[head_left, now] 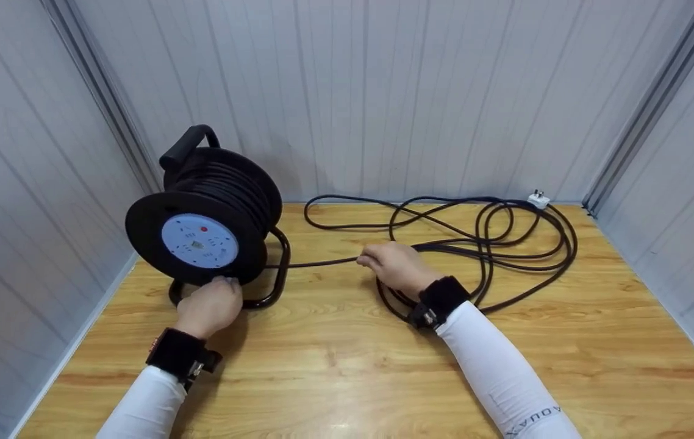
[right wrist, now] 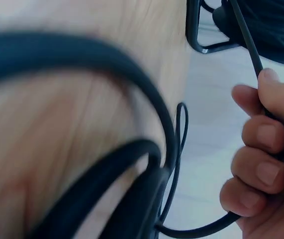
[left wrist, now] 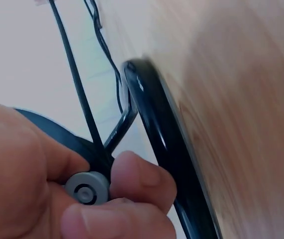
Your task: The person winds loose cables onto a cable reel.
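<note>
A black cable reel (head_left: 139, 235) with a pale blue socket face (head_left: 199, 241) stands upright on the left of the table. At the reel's lower front edge, my left hand (head_left: 211, 306) grips a small knob, whose grey round end (left wrist: 87, 188) shows between the fingers in the left wrist view. The black cable (head_left: 319, 263) runs from the reel's underside to my right hand (head_left: 399, 267). In the right wrist view the fingers (right wrist: 263, 167) are curled round this cable, which comes out again below the little finger.
Loose loops of cable (head_left: 530, 296) lie on the right of the wooden table (head_left: 329, 372), ending in a white plug (head_left: 538, 199) near the back wall (head_left: 408, 103). A tubular black stand (head_left: 286, 256) supports the reel, and a carrying handle (head_left: 183, 146) rises above it.
</note>
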Demonstrator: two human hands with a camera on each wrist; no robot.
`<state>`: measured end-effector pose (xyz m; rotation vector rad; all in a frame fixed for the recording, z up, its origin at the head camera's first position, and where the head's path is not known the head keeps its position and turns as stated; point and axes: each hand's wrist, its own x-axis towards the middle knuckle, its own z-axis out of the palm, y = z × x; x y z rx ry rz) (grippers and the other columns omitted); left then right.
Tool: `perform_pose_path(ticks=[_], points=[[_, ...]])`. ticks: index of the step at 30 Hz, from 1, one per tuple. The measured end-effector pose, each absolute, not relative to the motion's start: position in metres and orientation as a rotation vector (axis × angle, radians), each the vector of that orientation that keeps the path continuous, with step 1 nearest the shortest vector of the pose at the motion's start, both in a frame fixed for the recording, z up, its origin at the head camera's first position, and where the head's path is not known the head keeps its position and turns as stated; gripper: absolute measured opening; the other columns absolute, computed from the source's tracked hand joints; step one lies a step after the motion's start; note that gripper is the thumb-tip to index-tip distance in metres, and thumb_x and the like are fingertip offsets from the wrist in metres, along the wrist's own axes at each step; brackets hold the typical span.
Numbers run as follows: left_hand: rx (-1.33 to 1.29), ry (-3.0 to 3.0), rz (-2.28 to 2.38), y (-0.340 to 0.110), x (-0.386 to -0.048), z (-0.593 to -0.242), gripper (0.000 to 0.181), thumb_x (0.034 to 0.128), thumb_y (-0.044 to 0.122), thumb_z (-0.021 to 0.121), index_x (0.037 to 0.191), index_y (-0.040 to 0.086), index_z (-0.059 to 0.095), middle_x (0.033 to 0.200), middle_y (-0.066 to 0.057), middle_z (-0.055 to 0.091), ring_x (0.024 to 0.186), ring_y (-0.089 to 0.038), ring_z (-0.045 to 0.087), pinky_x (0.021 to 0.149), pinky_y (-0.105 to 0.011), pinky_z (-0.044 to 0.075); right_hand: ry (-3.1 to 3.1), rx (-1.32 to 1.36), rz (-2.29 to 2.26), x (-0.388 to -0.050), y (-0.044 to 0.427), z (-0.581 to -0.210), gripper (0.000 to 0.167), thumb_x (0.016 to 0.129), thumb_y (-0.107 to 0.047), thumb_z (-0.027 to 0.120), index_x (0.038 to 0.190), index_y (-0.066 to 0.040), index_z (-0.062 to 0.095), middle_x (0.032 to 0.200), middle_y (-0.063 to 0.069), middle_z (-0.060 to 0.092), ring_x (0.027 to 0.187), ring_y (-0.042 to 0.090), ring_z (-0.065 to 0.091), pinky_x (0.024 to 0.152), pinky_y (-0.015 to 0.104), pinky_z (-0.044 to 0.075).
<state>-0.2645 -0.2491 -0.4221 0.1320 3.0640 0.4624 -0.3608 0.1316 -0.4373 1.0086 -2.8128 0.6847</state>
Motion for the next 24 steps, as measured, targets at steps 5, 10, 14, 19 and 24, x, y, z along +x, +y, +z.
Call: perform_pose_path(ticks=[5,10,14,19,24], points=[[0.069,3.008,0.495,-0.259,-0.266,-0.42,0.05,0.115,0.018,0.03,0.128,-0.012,0.068,0.108,-0.023,0.069,0.095,-0.038,0.07,0.089,-0.072,0.057,-2.748,0.908,0.714,-0.364,0.146,-0.432,0.031,0.117,-0.039,0.059,0.108,-0.014,0.075,0.093,0.001,0.075,0.074,0.014,0.062,0.072,0.04,0.052],[0.099,3.015,0.49,-0.272,-0.265,-0.417,0.043,0.1142,0.015,0.032,0.101,-0.004,0.069,0.085,-0.013,0.061,0.074,-0.03,0.06,0.07,-0.056,0.058,-2.62,0.853,0.724,-0.364,0.16,-0.426,0.029,0.114,-0.037,0.066,0.093,-0.018,0.072,0.072,-0.006,0.059,0.058,0.011,0.046,0.061,0.034,0.039],[0.134,2.972,0.517,-0.282,-0.265,-0.412,0.046,0.1156,0.016,0.032,0.085,0.005,0.065,0.07,-0.006,0.055,0.06,-0.023,0.055,0.057,-0.04,0.048,-2.631,0.918,0.718,-0.364,0.162,-0.426,0.031,0.116,-0.033,0.063,0.089,-0.017,0.063,0.069,-0.006,0.052,0.056,0.009,0.04,0.06,0.032,0.035],[0.077,2.877,0.694,-0.299,-0.263,-0.406,0.06,0.1193,0.023,0.028,0.077,0.005,0.067,0.057,-0.004,0.061,0.047,-0.02,0.057,0.051,-0.036,0.048,-2.722,1.026,0.79,-0.362,0.156,-0.427,0.031,0.118,-0.036,0.058,0.104,-0.012,0.072,0.086,0.003,0.07,0.067,0.012,0.054,0.068,0.036,0.046],[0.089,2.852,0.789,-0.317,-0.263,-0.4,0.06,0.1212,0.028,0.03,0.092,-0.005,0.07,0.058,-0.005,0.065,0.047,-0.023,0.062,0.061,-0.039,0.054,-2.857,1.082,0.862,-0.36,0.149,-0.43,0.034,0.12,-0.037,0.051,0.122,-0.011,0.073,0.113,0.01,0.077,0.093,0.02,0.068,0.086,0.045,0.057]])
